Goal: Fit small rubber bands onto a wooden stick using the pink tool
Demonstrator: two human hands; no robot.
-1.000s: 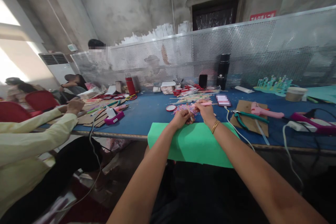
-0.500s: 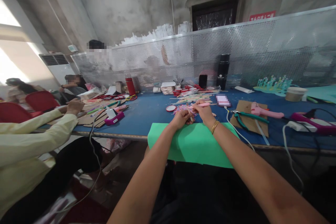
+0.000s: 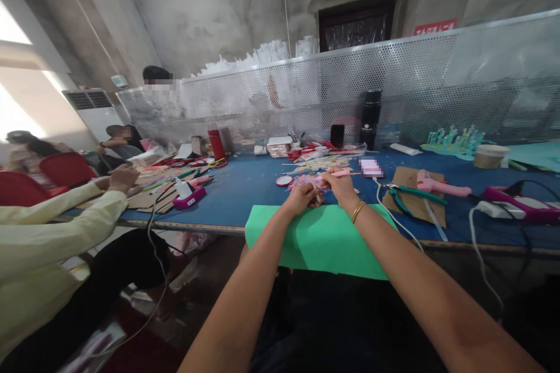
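My left hand (image 3: 301, 198) is closed in a pinch at the near edge of the table; what its fingers hold is too small to make out. Just right of it, my right hand (image 3: 340, 186) grips a slim pink pen-like tool (image 3: 340, 173), its thin end pointing right. Both hands are close together over a heap of pink and purple shreds (image 3: 292, 182). Beneath my forearms a green sheet (image 3: 324, 245) hangs over the table edge. A round red-rimmed white lid (image 3: 284, 180) lies left of the heap.
Pliers with teal handles (image 3: 415, 193) and a pink glue gun (image 3: 441, 185) lie on cardboard at right, near a white cable. Behind are thin sticks (image 3: 326, 163), a black thermos (image 3: 371, 119) and a perforated metal screen (image 3: 245, 102). A co-worker's yellow sleeve (image 3: 100, 213) is at left.
The whole view has shifted very slightly. My hands stay almost in the same place, with the pink pen-like tool still in my right hand.
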